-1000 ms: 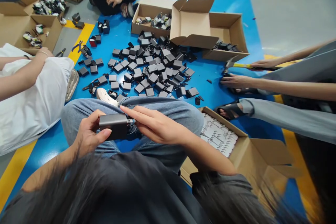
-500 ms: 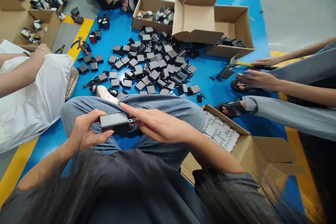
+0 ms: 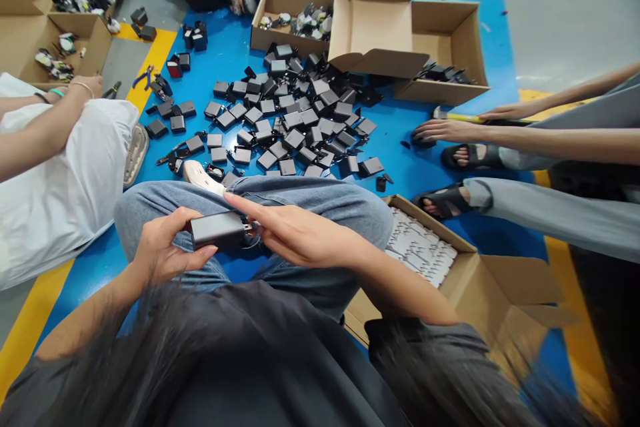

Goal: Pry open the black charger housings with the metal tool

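Observation:
A dark grey box-shaped adapter [image 3: 220, 229] with metal prongs on its right end is held above my lap. My left hand [image 3: 167, 243] grips its left end between thumb and fingers. At the prong end, my right hand [image 3: 295, 233] has its index finger stretched out and its other fingers curled; the fingertips by the prongs are partly hidden, and what they pinch there is too small to name. Beyond my crossed legs, a heap of similar dark adapters [image 3: 294, 120] lies on the blue floor.
Cardboard boxes [image 3: 370, 27] with parts stand behind the heap. Beside my right knee is a box of white pieces [image 3: 417, 247]. A person at the right holds a yellow-handled hammer [image 3: 460, 117]; others sit at left and back. Pliers [image 3: 145, 78] lie at left.
The person at the right has lowered a hand and the dark piece to the floor, and the hammer has shifted. My hands hold nearly the same pose around the adapter.

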{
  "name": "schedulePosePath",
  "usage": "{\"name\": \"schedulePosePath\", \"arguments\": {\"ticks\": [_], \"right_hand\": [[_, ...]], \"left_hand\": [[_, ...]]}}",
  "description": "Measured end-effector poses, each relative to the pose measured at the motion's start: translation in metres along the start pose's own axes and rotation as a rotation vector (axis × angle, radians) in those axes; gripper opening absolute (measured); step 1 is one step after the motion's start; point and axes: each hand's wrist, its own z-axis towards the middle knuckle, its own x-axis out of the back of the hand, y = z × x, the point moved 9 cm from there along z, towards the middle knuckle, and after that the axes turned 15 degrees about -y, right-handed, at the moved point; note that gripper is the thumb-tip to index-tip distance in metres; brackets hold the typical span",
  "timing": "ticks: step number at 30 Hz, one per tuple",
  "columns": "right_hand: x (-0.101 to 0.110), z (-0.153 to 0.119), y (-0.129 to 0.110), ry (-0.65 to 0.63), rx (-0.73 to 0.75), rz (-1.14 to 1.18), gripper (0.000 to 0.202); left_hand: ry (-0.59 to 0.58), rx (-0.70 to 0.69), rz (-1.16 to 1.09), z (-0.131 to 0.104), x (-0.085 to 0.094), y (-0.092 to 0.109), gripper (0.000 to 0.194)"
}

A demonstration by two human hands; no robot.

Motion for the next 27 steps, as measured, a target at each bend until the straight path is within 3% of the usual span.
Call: {"name": "schedulePosePath", "arguments": {"ticks": [10,17,27], "right_hand": [[-0.003,0.002,0.001,0.012,0.006,-0.004,0.06],[-0.004,0.003,0.002,-0.015,-0.014,-0.035,0.06],[-0.015,0.006,0.006,-0.051,-0.102,-0.252,0.066]], "left_hand": [[-0.012,-0.032,0.023,-0.004,-0.003,-0.007,0.03],[-0.033,-0.177,0.182,-0.001,-0.004,0.011,0.029],[-0.042,-0.295,0.334,-0.003,-0.008,0.02,0.022]]}}
